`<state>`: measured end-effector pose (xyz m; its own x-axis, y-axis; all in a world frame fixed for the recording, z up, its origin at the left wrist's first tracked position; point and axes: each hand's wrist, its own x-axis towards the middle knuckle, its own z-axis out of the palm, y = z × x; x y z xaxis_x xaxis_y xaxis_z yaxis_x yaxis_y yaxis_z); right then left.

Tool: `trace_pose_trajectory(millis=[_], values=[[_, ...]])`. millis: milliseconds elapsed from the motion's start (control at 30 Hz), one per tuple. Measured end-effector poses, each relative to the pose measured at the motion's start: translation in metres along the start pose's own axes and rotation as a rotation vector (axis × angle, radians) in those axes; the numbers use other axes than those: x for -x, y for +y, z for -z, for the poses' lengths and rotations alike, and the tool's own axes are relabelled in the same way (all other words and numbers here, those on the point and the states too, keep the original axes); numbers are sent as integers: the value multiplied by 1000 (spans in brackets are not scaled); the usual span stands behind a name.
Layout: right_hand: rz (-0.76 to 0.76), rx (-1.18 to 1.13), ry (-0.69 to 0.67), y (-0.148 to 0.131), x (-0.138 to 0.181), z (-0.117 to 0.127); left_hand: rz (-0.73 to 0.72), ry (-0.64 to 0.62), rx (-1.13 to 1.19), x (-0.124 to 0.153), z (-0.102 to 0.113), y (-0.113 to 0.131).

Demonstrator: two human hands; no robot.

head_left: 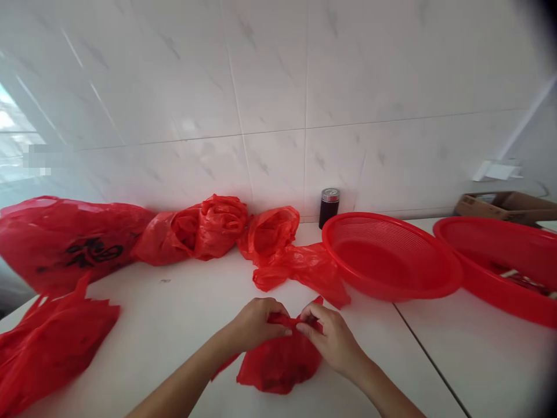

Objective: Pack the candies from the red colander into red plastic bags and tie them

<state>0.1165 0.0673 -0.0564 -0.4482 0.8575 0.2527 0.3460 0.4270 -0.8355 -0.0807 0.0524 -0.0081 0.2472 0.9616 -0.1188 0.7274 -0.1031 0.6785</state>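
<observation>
A small red plastic bag (278,366) lies on the white table (174,313) just in front of me. My left hand (256,322) and my right hand (333,337) both pinch its twisted handles at the top, fingers closed around the red plastic, the hands nearly touching each other. The bag bulges below them, so something is inside, but I cannot see what.
Several more red bags lie along the tiled wall: a big printed one (65,238) far left, two bunched ones (204,226) in the middle, a flat one (47,342) at the near left. Two red baskets (391,255) (505,261) stand right, a dark jar (329,206) behind them.
</observation>
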Motion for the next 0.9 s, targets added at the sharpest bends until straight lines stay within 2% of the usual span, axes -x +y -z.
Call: trace_pose_trajectory(millis=[167, 367, 467, 533, 567, 667, 767, 833, 900], values=[[-75, -104, 31, 19, 18, 19, -72, -120, 3, -18, -9, 8], [-141, -111, 123, 34, 26, 30, -77, -22, -77, -2, -9, 5], [-91, -9, 11, 38, 25, 33, -105, 67, -129, 12, -14, 0], [-58, 43, -79, 37, 22, 33, -130, 118, -238, 20, -19, -4], [-45, 59, -79, 36, 21, 33, -135, 128, -308, 22, -21, -6], [13, 82, 55, 34, 15, 33, -125, 92, -518, 27, -26, -11], [64, 94, 157, 33, 11, 35, -101, 33, -611, 30, -26, -15], [67, 99, 172, 34, 11, 38, -86, 37, -634, 33, -25, -18], [42, 82, 130, 34, 12, 42, -53, 63, -676, 37, -23, -20]])
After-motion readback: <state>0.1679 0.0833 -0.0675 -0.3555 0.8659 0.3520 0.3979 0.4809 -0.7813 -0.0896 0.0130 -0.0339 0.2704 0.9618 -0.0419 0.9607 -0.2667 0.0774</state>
